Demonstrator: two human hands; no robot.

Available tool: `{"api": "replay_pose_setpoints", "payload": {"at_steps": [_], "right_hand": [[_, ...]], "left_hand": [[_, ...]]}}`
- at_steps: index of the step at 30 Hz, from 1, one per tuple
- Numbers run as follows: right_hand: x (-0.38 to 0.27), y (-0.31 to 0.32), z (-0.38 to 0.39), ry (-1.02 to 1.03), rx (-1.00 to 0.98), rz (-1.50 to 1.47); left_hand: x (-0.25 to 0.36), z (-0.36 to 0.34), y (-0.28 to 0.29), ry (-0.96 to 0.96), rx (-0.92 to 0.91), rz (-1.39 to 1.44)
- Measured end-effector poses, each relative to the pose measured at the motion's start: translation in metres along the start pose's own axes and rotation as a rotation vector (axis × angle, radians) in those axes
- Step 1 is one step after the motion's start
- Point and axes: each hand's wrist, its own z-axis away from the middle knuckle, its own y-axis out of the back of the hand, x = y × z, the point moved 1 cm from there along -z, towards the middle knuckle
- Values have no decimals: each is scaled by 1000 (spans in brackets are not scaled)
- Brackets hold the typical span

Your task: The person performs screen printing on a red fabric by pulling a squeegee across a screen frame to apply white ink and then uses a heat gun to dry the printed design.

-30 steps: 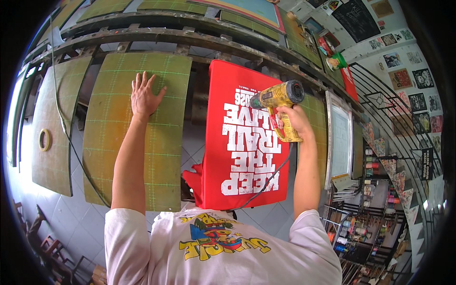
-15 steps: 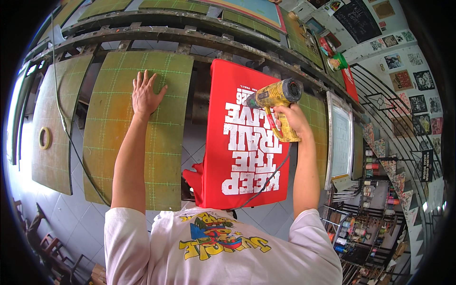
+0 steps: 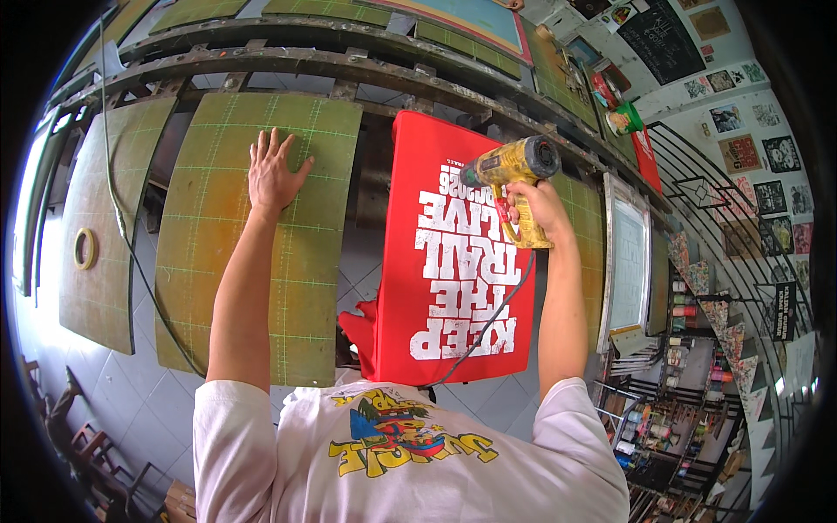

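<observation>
My right hand (image 3: 542,213) is wrapped round the handle of a yellow heat gun (image 3: 510,170) with a dark rear end. Its nozzle points left, over the far part of a red T-shirt (image 3: 410,261) stretched on a board. Bold white lettering (image 3: 466,288) covers much of the shirt, upside down to me. The gun's cord (image 3: 497,327) runs down across the print toward my body. To the left, my left hand (image 3: 274,173) lies flat, fingers spread, on a green-brown printing board (image 3: 209,261) with bright green grid lines. That hand holds nothing.
Another board (image 3: 109,192) at far left carries a tape roll (image 3: 85,249), with a hanging cable (image 3: 116,209) beside it. Dark metal rails (image 3: 288,61) run behind the boards. A framed screen (image 3: 626,261) stands on the right, near shelves of ink containers (image 3: 671,410). Gaps separate the boards.
My right hand has shifted the heat gun slightly away from me and to the right over the shirt. My left hand stays flat on its board.
</observation>
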Motion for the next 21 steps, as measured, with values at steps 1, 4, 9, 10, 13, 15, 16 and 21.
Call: {"api": "replay_pose_setpoints", "payload": {"at_steps": [1,4,9,10,13,15,16,21], "right_hand": [[-1,-1,1,8,-5,8],[1,-2,6,19,-10,21],[7,0,16,-22,-16,14],[6,-2,19,-25,-27,13],[6,-6,26,-30,-52,0],[8,-8,25,-27,-63,-21],[10,-8,24,-25,-62,-17],[8,-9,17,-22,-24,8]], "left_hand": [[0,0,0,-2,1,-1],[1,0,1,-7,-2,-7],[1,-1,1,-5,-1,-7],[1,-1,0,-5,2,-6],[0,0,-1,-6,9,-5],[0,0,-1,-7,12,-7],[0,-1,-1,-8,12,-6],[0,-1,-3,-12,16,11]]}}
